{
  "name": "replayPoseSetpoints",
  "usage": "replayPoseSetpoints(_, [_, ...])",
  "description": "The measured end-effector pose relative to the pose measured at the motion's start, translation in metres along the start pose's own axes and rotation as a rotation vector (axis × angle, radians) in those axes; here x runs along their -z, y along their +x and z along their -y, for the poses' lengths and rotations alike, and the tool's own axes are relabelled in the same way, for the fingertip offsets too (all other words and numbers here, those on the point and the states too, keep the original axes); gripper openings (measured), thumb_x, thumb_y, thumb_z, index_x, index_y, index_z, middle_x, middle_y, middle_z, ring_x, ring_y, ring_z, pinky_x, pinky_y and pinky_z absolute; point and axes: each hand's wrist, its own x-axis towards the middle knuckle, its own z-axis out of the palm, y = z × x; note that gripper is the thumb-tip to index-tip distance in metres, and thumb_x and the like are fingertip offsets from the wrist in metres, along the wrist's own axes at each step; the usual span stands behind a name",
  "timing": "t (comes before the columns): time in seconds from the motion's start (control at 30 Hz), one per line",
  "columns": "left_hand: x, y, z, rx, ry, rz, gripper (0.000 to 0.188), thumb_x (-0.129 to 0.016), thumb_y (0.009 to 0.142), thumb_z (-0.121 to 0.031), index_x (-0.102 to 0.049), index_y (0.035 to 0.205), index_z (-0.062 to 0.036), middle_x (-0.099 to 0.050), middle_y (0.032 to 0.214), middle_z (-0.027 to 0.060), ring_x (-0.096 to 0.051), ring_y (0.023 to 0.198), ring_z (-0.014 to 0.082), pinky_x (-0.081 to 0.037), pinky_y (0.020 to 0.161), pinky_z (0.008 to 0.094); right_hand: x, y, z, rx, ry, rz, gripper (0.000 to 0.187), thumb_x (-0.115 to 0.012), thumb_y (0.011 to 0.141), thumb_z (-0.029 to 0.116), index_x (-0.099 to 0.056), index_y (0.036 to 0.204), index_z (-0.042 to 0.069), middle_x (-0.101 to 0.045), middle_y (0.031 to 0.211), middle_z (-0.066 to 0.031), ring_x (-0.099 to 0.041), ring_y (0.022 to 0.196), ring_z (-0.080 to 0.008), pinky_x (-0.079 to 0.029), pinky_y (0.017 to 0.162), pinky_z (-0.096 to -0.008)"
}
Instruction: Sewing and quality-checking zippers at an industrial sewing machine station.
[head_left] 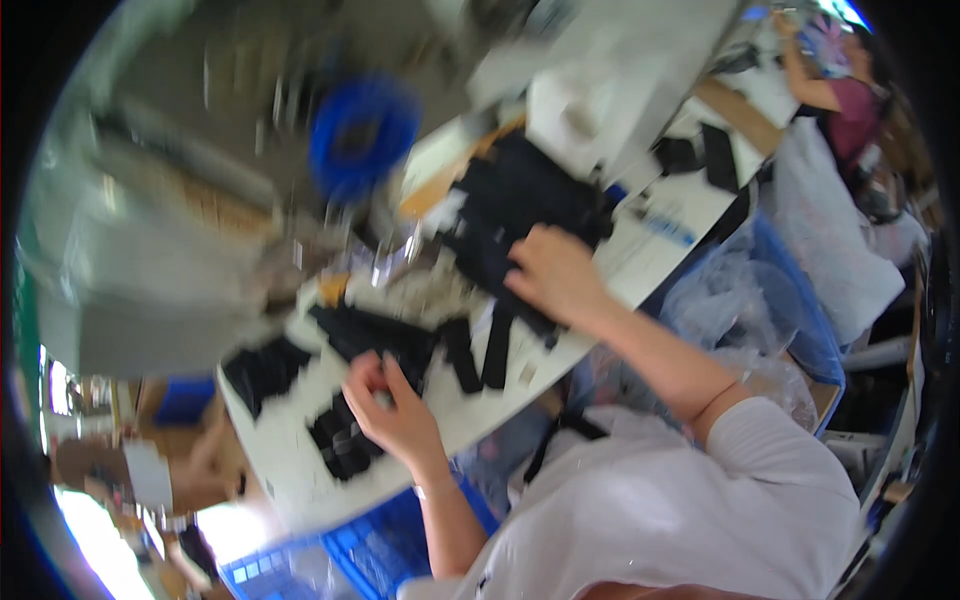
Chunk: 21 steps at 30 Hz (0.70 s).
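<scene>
My right hand (558,275) lies at the near edge of a dark pile of black fabric pieces (530,195), its fingers bent down onto the cloth. Those fingers look closed on a black piece, though their tips are partly hidden. Further left, my left hand (390,410) hovers beside a crumpled black fabric piece (375,335), with thumb and bent fingers apart and no held thing visible. Close by it lies a small black bundle (342,440). Between the hands rest two narrow black strips (496,350). Motion blurs the picture.
The white table (460,430) slants across the view. Another black stack (265,372) sits at its left end. A white machine (620,80) and a blurred blue ring (365,135) are beyond. Blue crates (370,550) and a plastic-lined bin (760,290) flank me. A person (845,95) works far right.
</scene>
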Motion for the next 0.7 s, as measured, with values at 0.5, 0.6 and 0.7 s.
replayPoseSetpoints(0.5, [-0.078, -0.030, -0.061, -0.493, -0.025, 0.677, 0.036, -0.050, 0.094, -0.022, -0.053, 0.121, 0.0010, -0.051, 0.125, 0.0176, -0.044, 0.120, 0.0332, -0.032, 0.102, 0.0450, 0.100, -0.042, -0.011, -0.148, 1.272, -0.174, 0.043, -0.048, 0.088, -0.004, -0.048, 0.129, 0.008, -0.061, 0.095, -0.0058, -0.063, 0.069, -0.0122, -0.048, 0.064, -0.0272])
replayPoseSetpoints(0.6, [-0.057, -0.037, -0.082, -0.049, -0.608, 0.637, 0.024, -0.049, 0.094, -0.012, -0.059, 0.109, 0.0040, -0.058, 0.104, 0.0127, -0.055, 0.093, 0.0232, -0.042, 0.086, 0.0361, 0.099, -0.077, 0.002, -0.149, 1.303, 0.124, 0.030, -0.054, 0.087, 0.001, -0.060, 0.116, 0.006, -0.066, 0.093, -0.0074, -0.063, 0.067, -0.0149, -0.050, 0.066, -0.0290])
replayPoseSetpoints(0.7, [-0.037, -0.052, -0.093, 0.311, -0.746, 0.663, 0.011, -0.059, 0.088, -0.003, -0.061, 0.080, 0.0049, -0.053, 0.068, -0.0022, -0.043, 0.063, 0.0033, -0.033, 0.053, 0.0204, 0.089, -0.102, 0.010, -0.064, 1.104, 0.189, 0.017, -0.066, 0.084, 0.013, -0.069, 0.099, 0.005, -0.066, 0.091, -0.0064, -0.062, 0.081, -0.0133, -0.048, 0.073, -0.0278])
